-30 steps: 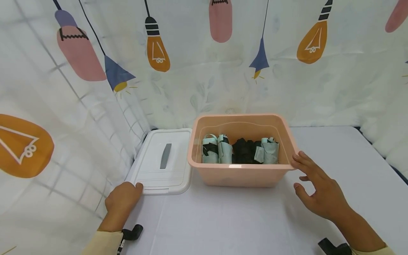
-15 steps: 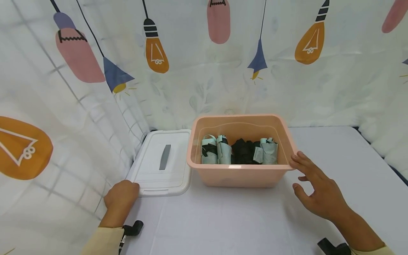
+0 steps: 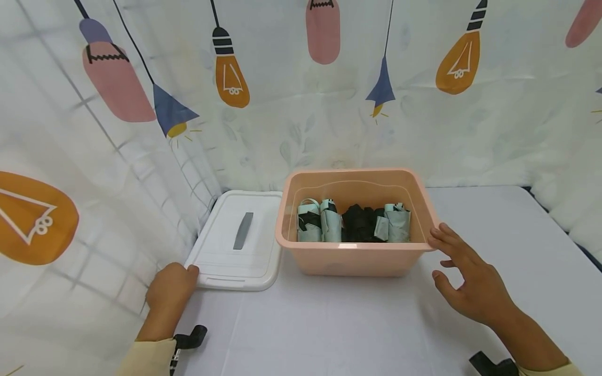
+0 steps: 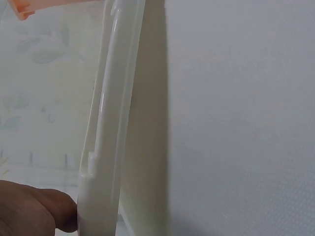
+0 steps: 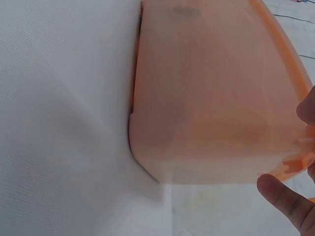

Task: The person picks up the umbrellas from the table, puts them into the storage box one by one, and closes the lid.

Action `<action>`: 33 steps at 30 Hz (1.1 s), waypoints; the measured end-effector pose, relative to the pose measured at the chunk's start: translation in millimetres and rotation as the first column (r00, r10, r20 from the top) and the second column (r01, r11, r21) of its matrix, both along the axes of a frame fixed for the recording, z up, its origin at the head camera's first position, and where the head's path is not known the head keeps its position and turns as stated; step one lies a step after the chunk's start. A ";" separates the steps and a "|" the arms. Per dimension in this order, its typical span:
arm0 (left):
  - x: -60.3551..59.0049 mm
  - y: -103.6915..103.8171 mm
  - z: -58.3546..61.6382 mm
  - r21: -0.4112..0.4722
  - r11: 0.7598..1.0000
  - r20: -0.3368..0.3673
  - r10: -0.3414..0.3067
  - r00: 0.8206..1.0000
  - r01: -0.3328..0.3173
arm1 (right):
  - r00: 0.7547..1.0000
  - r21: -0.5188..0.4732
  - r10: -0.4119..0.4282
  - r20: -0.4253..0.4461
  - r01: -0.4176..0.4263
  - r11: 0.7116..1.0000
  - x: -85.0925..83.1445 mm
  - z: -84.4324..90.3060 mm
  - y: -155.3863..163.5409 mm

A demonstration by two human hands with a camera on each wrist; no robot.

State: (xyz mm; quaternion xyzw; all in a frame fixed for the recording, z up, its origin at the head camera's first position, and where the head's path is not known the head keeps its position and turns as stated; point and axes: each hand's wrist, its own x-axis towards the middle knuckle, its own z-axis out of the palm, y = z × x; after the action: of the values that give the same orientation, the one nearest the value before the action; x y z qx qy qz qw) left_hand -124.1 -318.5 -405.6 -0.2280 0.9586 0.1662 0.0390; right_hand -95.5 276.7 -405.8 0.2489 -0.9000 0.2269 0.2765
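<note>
A peach plastic storage bin stands upright on the table. Inside sit several rolled pale-green and black fabric bundles, resembling folded umbrellas. Left of the bin lies its flat white lid, with a grey handle. My left hand pinches the lid's near-left corner; the left wrist view shows the thumb against it and the lid's edge raised off the table there. My right hand is spread, its fingertips touching the bin's right rim near the front corner.
A white cloth covers the table. A patterned curtain hangs along the back, and another sheet hangs on the left, close beside my left hand. The lid's right edge lies against or just under the bin's rim.
My left hand has shifted slightly left with the lid's near-left corner, so the lid has turned a little. The right hand and the bin have barely moved.
</note>
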 end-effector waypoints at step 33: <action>14.3 28.9 -10.8 0.947 0.319 -0.089 0.383 0.919 -0.041 | 0.999 -0.005 0.033 0.014 -0.033 0.999 0.9 2.6 1.1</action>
State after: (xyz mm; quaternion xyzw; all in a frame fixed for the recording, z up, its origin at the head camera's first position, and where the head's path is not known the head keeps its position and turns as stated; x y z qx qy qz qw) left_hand -109.7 -289.6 -416.4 -0.2620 0.6462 0.7167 -0.0057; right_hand -94.6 277.8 -403.3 0.2617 -0.8971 0.2354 0.2669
